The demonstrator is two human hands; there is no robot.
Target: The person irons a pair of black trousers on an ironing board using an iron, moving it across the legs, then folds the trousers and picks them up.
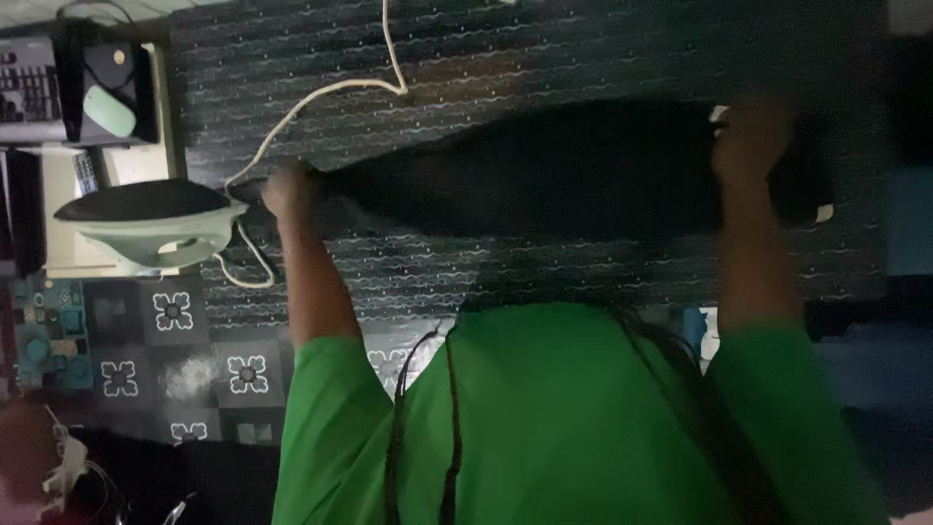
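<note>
- Fabric, a long dark cloth [544,170], hangs stretched between both raised hands above a work surface covered in a dark sheet with pale wavy lines [544,49].
- The left hand [290,190] is clenched around the cloth's narrow, bunched end, just beside the heel of the iron.
- The right hand [750,136] grips the wider end near a small white tag or label. The picture is dim and blurred there, so the exact finger placement cannot be made out.
- A pale green iron [146,228] rests on its side at the left edge of the surface. Its white cord [292,112] loops across the sheet and passes behind the cloth.
- Done well, this hold probably calls for even tension from both hands, so the cloth comes down flat and not twisted.
- The left end looks gathered, and spreading those fingers wider along the edge would likely open it out.
- The cord lies close under the cloth and could snag or leave a ridge beneath it. The left hand is also very near the iron, so that side wants care.
- A keyboard [27,92] and a light green mouse [109,112] sit well apart at the far left corner.
</note>
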